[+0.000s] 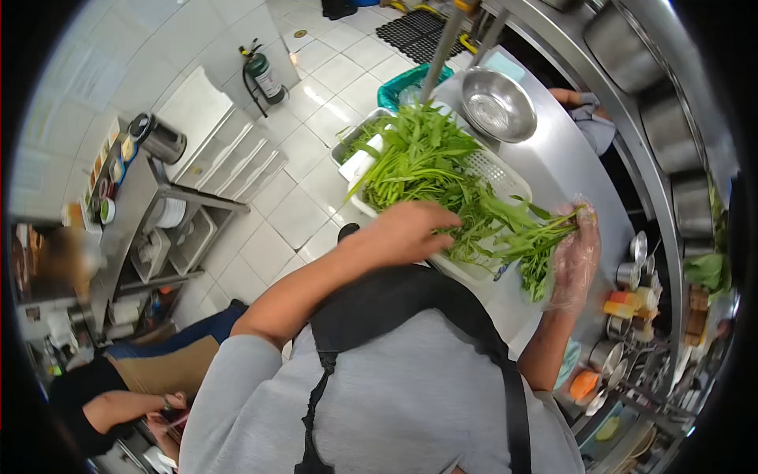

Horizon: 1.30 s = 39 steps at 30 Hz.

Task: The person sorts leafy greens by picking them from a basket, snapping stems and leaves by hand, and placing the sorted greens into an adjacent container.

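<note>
A large heap of leafy green stems [422, 150] fills much of a white perforated basket [517, 186] on the steel counter. My right hand [575, 257], in a clear plastic glove, is closed round the ends of a bunch of greens [521, 229] at the basket's right side. Leaves of this bunch stretch left toward the heap, and some hang below the hand. My left hand [410, 231] is bare and slightly blurred, over the basket's near edge, with its fingers curled beside the leaves. Whether it grips any leaf is hard to tell.
Beyond the basket stands a steel bowl [497, 104], with a teal-lined bin [403, 85] to its left. Shelves with pots [624, 47] run along the right. Sauce bottles [632, 302] stand at the lower right. A person [126, 379] is at the lower left; another person's arm [575, 98] shows behind the counter.
</note>
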Each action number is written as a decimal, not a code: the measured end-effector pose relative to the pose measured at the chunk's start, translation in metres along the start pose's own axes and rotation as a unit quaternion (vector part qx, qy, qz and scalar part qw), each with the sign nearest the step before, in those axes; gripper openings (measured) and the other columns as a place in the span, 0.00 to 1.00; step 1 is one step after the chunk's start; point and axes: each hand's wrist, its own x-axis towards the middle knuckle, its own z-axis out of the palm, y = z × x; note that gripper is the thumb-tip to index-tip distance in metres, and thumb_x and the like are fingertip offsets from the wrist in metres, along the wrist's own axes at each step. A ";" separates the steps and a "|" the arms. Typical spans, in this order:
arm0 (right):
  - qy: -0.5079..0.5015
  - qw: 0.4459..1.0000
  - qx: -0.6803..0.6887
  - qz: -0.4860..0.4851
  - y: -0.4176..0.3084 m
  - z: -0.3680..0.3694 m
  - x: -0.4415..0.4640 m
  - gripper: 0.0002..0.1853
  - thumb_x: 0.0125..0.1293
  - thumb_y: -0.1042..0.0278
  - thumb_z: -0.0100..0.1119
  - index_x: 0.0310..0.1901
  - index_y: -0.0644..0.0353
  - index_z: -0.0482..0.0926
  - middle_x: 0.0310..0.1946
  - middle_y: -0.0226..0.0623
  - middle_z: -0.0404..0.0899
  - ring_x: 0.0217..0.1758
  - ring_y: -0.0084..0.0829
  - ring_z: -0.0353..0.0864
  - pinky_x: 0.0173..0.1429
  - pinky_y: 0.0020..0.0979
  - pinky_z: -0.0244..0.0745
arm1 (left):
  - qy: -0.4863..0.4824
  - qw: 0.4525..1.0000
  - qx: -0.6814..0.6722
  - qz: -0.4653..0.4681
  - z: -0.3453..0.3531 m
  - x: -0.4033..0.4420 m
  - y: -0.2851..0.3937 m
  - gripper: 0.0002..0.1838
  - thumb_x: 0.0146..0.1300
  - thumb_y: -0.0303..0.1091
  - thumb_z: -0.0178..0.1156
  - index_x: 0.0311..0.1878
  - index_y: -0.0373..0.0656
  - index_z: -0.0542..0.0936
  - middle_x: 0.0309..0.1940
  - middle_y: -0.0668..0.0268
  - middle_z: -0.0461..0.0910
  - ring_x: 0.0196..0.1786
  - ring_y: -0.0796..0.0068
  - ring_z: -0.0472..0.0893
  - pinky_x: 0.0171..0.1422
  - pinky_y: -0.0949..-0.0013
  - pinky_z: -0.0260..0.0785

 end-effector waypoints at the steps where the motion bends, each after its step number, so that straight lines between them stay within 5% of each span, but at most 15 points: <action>1: 0.001 0.999 0.036 0.016 0.004 -0.015 0.000 0.13 0.86 0.64 0.56 0.62 0.62 0.81 0.42 0.33 0.79 0.44 0.26 0.77 0.56 0.32 0.76 | 0.044 0.999 0.002 -0.027 -0.013 -0.007 0.001 0.18 0.71 0.35 0.72 0.61 0.41 0.88 0.51 0.52 0.89 0.44 0.56 0.90 0.50 0.56 0.83; 4: 0.024 0.991 0.118 0.056 0.020 -0.049 0.002 0.14 0.86 0.62 0.58 0.62 0.62 0.82 0.37 0.28 0.75 0.39 0.24 0.74 0.47 0.30 0.74 | 0.174 0.977 0.025 -0.118 -0.043 -0.025 -0.012 0.11 0.72 0.32 0.71 0.52 0.38 0.91 0.42 0.55 0.89 0.41 0.59 0.89 0.48 0.60 0.81; 9: 0.026 0.979 0.169 0.110 0.042 -0.076 0.001 0.14 0.86 0.61 0.60 0.62 0.61 0.83 0.28 0.23 0.67 0.27 0.21 0.67 0.33 0.28 0.67 | 0.220 0.956 0.160 -0.108 -0.053 -0.008 -0.016 0.09 0.70 0.33 0.71 0.47 0.39 0.90 0.42 0.54 0.87 0.44 0.54 0.88 0.51 0.56 0.81; 12: -0.034 0.963 0.239 0.123 0.056 -0.074 0.003 0.13 0.86 0.62 0.60 0.60 0.61 0.83 0.25 0.22 0.65 0.23 0.19 0.62 0.29 0.28 0.61 | 0.236 0.939 0.227 -0.110 -0.036 0.021 -0.024 0.11 0.66 0.37 0.73 0.43 0.39 0.91 0.44 0.52 0.87 0.53 0.46 0.86 0.59 0.49 0.80; 16: -0.046 0.965 0.223 0.131 0.059 -0.050 -0.005 0.12 0.85 0.63 0.60 0.60 0.60 0.83 0.25 0.23 0.67 0.24 0.19 0.63 0.30 0.27 0.60 | 0.221 0.924 0.287 -0.119 -0.026 0.040 -0.058 0.11 0.61 0.36 0.73 0.36 0.36 0.90 0.43 0.46 0.85 0.50 0.44 0.85 0.58 0.51 0.80; 22: -0.025 0.993 0.045 0.104 0.062 -0.030 -0.022 0.11 0.83 0.62 0.62 0.57 0.57 0.85 0.35 0.25 0.77 0.32 0.19 0.70 0.35 0.26 0.66 | 0.296 0.945 -0.036 -0.133 -0.045 0.029 -0.048 0.09 0.68 0.34 0.73 0.39 0.37 0.89 0.49 0.55 0.86 0.54 0.61 0.85 0.58 0.60 0.78; 25: -0.070 0.990 -0.084 0.087 0.062 -0.024 -0.026 0.12 0.82 0.61 0.63 0.58 0.56 0.87 0.46 0.30 0.86 0.41 0.22 0.79 0.41 0.28 0.75 | 0.336 0.932 -0.085 -0.104 -0.051 0.031 -0.045 0.08 0.70 0.33 0.73 0.43 0.38 0.89 0.53 0.59 0.86 0.59 0.67 0.84 0.60 0.62 0.77; 28: -0.131 0.947 -0.291 0.035 0.044 0.007 -0.035 0.18 0.80 0.52 0.66 0.60 0.54 0.88 0.53 0.33 0.89 0.50 0.28 0.85 0.53 0.33 0.82 | 0.329 0.943 0.005 -0.055 -0.055 0.033 -0.016 0.07 0.68 0.31 0.74 0.44 0.37 0.89 0.55 0.55 0.86 0.60 0.62 0.85 0.62 0.61 0.77; 30: -0.180 0.934 -0.310 -0.009 0.045 0.044 -0.034 0.21 0.80 0.48 0.67 0.60 0.57 0.88 0.55 0.35 0.89 0.52 0.30 0.86 0.58 0.33 0.82 | 0.299 0.950 0.088 0.008 -0.048 0.036 0.005 0.07 0.67 0.30 0.73 0.43 0.37 0.88 0.56 0.52 0.85 0.60 0.57 0.85 0.64 0.59 0.77; 33: -0.226 0.945 -0.234 0.043 0.041 0.089 -0.029 0.22 0.79 0.49 0.69 0.58 0.62 0.88 0.46 0.33 0.88 0.43 0.25 0.83 0.50 0.30 0.80 | 0.248 0.957 0.132 0.073 -0.029 0.037 0.016 0.11 0.64 0.25 0.71 0.49 0.39 0.86 0.58 0.49 0.83 0.62 0.50 0.84 0.66 0.56 0.77; 35: -0.220 0.955 -0.152 0.126 0.063 0.098 -0.015 0.23 0.78 0.50 0.70 0.57 0.64 0.87 0.41 0.31 0.87 0.38 0.22 0.80 0.45 0.29 0.78 | 0.235 0.960 0.132 0.079 -0.017 0.035 0.016 0.17 0.62 0.22 0.69 0.55 0.40 0.84 0.60 0.49 0.81 0.64 0.49 0.83 0.67 0.55 0.76; 36: -0.194 0.967 -0.116 0.121 0.067 0.102 -0.015 0.22 0.78 0.51 0.71 0.57 0.64 0.87 0.37 0.28 0.85 0.34 0.19 0.75 0.40 0.28 0.74 | 0.226 0.960 0.152 0.065 -0.016 0.030 0.017 0.29 0.59 0.20 0.66 0.66 0.42 0.78 0.65 0.49 0.79 0.69 0.49 0.80 0.70 0.55 0.74; 39: -0.175 0.969 -0.126 0.119 0.061 0.093 -0.018 0.21 0.78 0.53 0.71 0.58 0.63 0.88 0.35 0.26 0.84 0.33 0.18 0.74 0.39 0.27 0.73 | 0.230 0.971 0.058 -0.007 -0.020 0.014 0.020 0.36 0.56 0.19 0.66 0.72 0.41 0.75 0.68 0.50 0.76 0.71 0.52 0.77 0.71 0.56 0.72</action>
